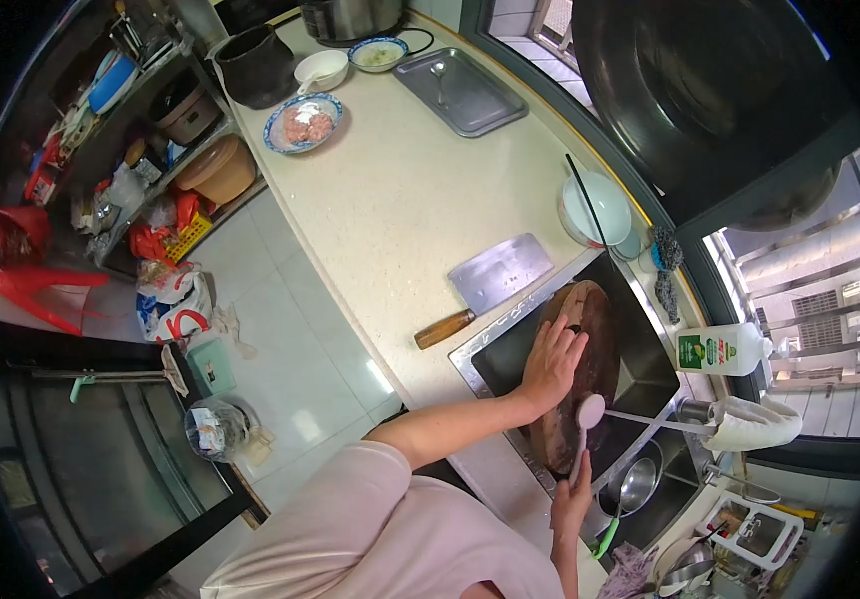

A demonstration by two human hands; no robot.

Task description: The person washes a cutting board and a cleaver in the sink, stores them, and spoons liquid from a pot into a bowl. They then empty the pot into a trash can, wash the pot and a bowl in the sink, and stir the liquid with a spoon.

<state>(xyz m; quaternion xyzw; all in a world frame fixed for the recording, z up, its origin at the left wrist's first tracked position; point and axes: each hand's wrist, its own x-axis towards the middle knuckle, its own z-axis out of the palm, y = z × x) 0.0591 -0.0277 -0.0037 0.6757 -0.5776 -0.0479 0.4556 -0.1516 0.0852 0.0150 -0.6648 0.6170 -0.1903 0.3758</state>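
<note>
A round brown wooden cutting board point(598, 344) stands tilted inside the left sink basin point(650, 374). My left hand point(552, 367) lies on its face, fingers stretched out and a dark ring on one of them. My right hand point(571, 507) is closed around the handle of a pale pink scrub brush point(589, 411), whose round head is at the board's lower right part. Beside the sink, a cleaver point(500, 273) with a wooden handle rests flat on the counter. The faucet point(698, 411) reaches over the sink from the right.
A white bowl point(595, 208) with dark chopsticks across it and a white bottle point(720, 349) stand near the window. Farther back are a plate of minced meat point(303, 123), a metal tray point(462, 92) and a dark pot point(253, 68). A green-handled strainer point(638, 485) lies in the right basin.
</note>
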